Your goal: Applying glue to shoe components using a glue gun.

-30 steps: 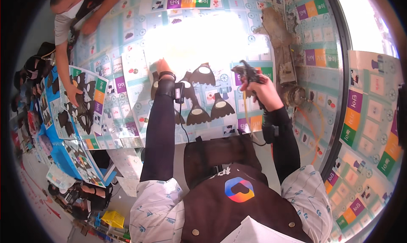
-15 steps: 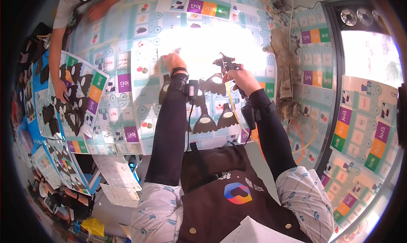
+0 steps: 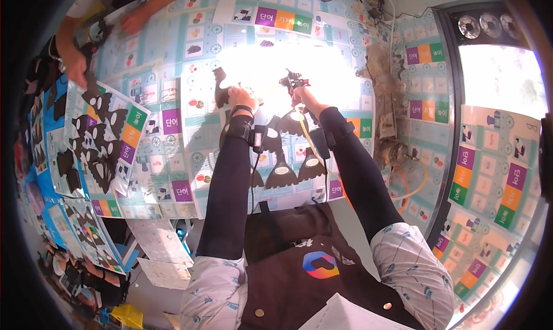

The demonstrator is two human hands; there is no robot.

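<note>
My left hand [image 3: 242,98] is closed on a dark flared piece [image 3: 220,89], which sticks out to the left of the fingers. In my right hand [image 3: 305,98] is a small dark spray gun [image 3: 294,80] with red parts, at the edge of a bright glare. A yellow hose [image 3: 309,137] runs down from near that hand. Below my hands lie several dark flared pieces with wavy edges and pale ovals, among them one near piece [image 3: 281,171] and another to its right [image 3: 311,167]. Glare washes out details around the fingertips.
Printed sheets cover the table [image 3: 167,177]. At left, a sheet bears a cluster of dark pieces [image 3: 95,137], with a co-worker's hand [image 3: 75,68] above it. An orange hose [image 3: 408,183] hangs at right, near the sheet-covered wall [image 3: 423,88].
My left hand has come slightly nearer, and the dark piece now shows beside it. My right hand and the spray gun have shifted left. The co-worker's hand has moved away from the clustered pieces.
</note>
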